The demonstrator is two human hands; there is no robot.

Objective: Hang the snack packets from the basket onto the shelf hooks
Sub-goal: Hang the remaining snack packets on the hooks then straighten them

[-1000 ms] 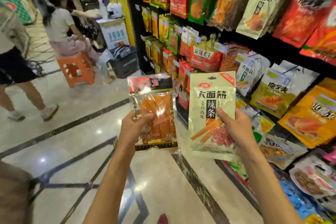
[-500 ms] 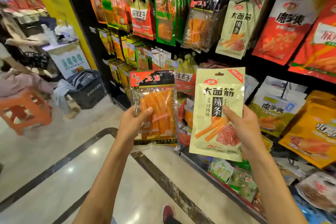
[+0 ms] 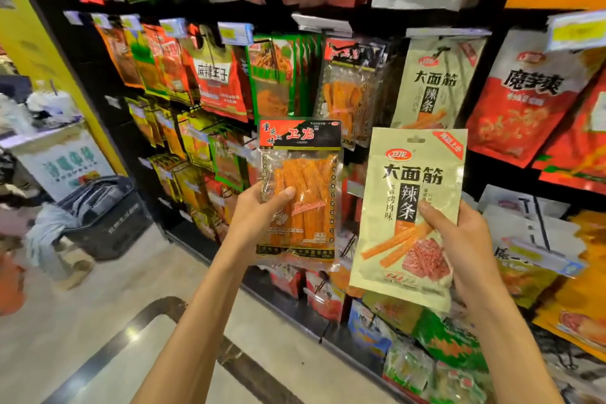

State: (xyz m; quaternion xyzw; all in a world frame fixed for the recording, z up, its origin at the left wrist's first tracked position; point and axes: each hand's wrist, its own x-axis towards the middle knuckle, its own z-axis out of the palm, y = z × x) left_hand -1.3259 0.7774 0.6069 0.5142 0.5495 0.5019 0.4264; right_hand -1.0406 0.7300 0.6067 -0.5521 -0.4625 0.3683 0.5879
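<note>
A dark basket sits on the floor at far left by the shelf's end, blurred, its contents hard to make out under a pale cloth. The left hand grips a clear packet of orange sticks, thumb across the front, the other fingers hidden behind. The right hand holds a pale green packet by its right edge, thumb on the front, fingers out of sight behind it. Both packets are raised before the black shelf, where matching packets hang. The hooks are mostly hidden behind price tags, and the top row is cut off.
</note>
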